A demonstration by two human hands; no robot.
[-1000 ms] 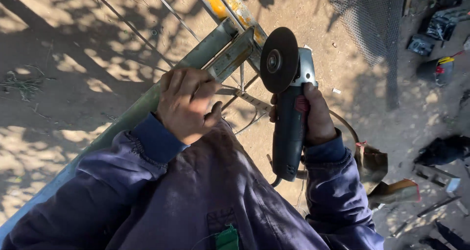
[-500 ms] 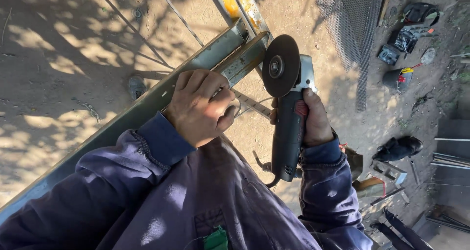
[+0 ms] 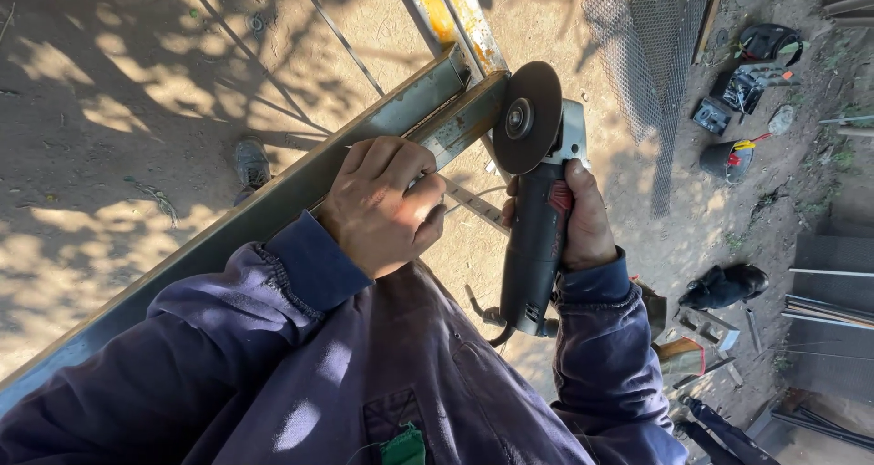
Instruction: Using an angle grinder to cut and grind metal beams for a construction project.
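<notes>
Steel frame (image 3: 273, 210) under left hand (image 3: 382, 205); right hand (image 3: 583, 219) grips grinder (image 3: 537, 228).

Two hands — left hand (image 3: 381, 205) at nine o'clock, right hand (image 3: 583, 219) at three — one grinder (image 3: 537, 219), one shoe (image 3: 252, 163) at ten.

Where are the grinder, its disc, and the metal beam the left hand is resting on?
grinder (image 3: 537, 246), head view, on its dark body in the right hand (image 3: 590, 224)
disc (image 3: 533, 110), head view, on its flat face
metal beam (image 3: 273, 212), head view, on its grey side below the left hand (image 3: 382, 205)
</notes>
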